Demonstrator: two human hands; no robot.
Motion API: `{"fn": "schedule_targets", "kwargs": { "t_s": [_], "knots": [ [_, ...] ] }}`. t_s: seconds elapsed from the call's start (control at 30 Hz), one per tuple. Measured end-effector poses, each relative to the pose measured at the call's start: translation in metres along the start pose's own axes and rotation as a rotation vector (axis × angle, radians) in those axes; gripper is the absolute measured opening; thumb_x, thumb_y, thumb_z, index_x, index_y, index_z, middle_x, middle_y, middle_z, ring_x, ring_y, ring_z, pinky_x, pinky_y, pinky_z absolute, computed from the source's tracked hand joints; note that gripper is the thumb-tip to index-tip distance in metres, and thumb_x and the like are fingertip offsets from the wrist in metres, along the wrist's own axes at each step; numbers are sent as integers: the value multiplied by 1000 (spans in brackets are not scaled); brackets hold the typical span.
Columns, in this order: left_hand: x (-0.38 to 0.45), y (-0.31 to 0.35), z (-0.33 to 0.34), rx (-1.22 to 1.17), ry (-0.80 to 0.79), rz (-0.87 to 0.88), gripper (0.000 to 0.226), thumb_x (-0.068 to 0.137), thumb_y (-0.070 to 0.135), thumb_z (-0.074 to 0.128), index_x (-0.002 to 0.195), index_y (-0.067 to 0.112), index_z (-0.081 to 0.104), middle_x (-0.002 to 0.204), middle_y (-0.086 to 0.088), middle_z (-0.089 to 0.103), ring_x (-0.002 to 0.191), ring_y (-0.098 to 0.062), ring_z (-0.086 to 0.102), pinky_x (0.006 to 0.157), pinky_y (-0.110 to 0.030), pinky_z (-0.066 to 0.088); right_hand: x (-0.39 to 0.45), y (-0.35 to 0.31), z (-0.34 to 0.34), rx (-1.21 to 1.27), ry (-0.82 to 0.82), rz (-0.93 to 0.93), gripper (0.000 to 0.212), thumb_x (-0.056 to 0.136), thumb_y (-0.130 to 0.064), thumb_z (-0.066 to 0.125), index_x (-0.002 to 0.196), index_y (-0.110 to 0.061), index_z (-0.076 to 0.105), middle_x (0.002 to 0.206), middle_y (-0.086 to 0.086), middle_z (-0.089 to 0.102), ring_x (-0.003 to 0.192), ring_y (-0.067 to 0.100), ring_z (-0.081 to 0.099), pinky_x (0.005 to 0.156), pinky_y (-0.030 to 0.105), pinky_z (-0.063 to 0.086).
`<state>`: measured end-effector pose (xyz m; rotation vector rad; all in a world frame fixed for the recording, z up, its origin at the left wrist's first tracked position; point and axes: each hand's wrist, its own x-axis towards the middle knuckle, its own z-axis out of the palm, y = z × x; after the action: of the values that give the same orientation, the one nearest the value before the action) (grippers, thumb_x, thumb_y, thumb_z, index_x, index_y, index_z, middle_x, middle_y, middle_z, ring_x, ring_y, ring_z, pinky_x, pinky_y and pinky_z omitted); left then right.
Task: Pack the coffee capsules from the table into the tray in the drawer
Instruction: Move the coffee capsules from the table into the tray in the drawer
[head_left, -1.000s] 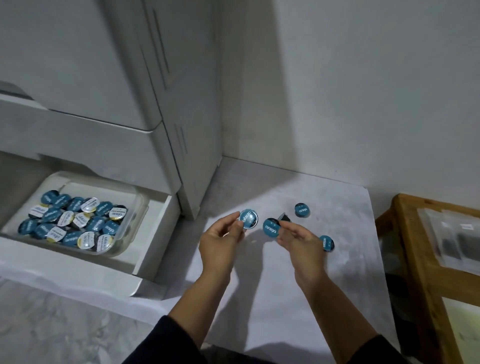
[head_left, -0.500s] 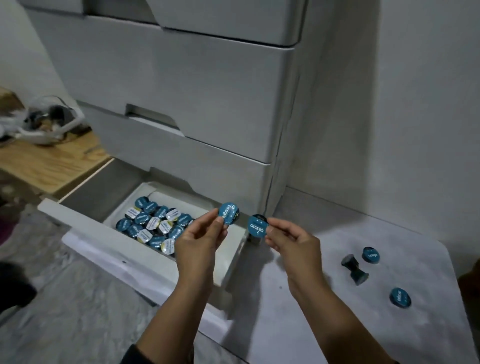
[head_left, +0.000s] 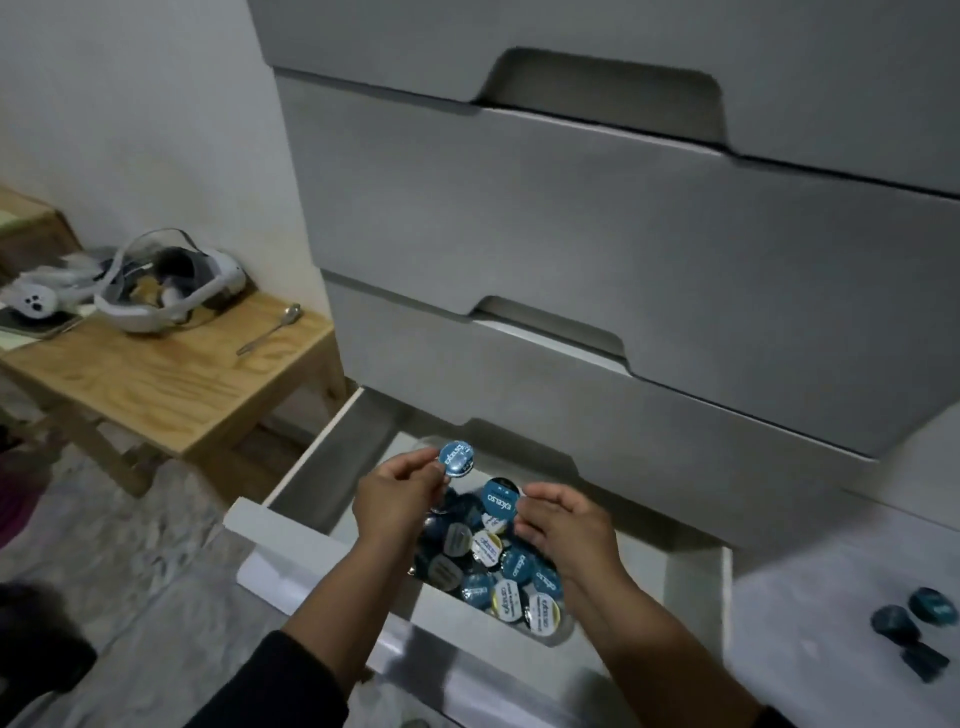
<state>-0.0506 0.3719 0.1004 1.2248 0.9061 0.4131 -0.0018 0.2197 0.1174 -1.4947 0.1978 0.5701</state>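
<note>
Head view: each hand (head_left: 397, 499) (head_left: 563, 522) pinching one blue capsule (head_left: 454, 458) (head_left: 500, 499).

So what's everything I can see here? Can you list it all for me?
held capsules: two, blue lids, one in each hand, over the drawer
tray capsules: many, blue and white lids, in the tray inside the open drawer
table capsules: at least two, dark blue, on the grey table at right
drawer unit: grey, upper drawers closed
wooden side table: one, light wood, left
headset: one, white, on the side table
spoon: one, metal, on the side table
left hand: pinching one capsule
right hand: pinching one capsule
</note>
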Motion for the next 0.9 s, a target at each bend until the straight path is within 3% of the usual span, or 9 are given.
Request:
{"fn": "schedule_targets", "kwargs": {
  "t_s": [0.2,0.37,0.5,0.7,0.9],
  "knots": [
    [48,2,-9,191,-54,-61,11,81,7,67,87,15,71,91,-8,70,81,-22,66,78,-32,55,26,7,43,-20,121,45,13,82,4,62,93,-3,64,81,9,67,71,18,64,72,25,54],
    [70,2,-11,340,-71,-34,15,82,3,64,95,6,71,85,-6,69,61,-8,59,43,-6,45,48,14,55,-76,214,45,13,82,3,62,89,-8,65,86,8,67,78,20,65,68,21,54],
    [81,1,-7,438,-114,-21,18,82,2,64,98,7,72,95,-8,72,64,-10,62,55,-12,47,60,17,58,-83,259,65,14,82,3,63,86,-10,65,81,5,66,78,20,65,75,25,52],
    [97,-1,-3,543,-127,7,14,84,7,65,94,11,73,103,-8,71,81,-15,64,82,-24,54,82,24,59,-81,229,101,18,81,2,65,98,-3,65,79,5,65,73,16,65,79,26,52],
    [106,-7,3,631,-129,30,16,85,3,60,92,9,73,103,-7,72,82,-10,61,80,-15,46,97,28,56,-88,211,170,16,82,3,64,97,-3,65,88,12,66,79,22,66,82,27,52]
  ]
}}
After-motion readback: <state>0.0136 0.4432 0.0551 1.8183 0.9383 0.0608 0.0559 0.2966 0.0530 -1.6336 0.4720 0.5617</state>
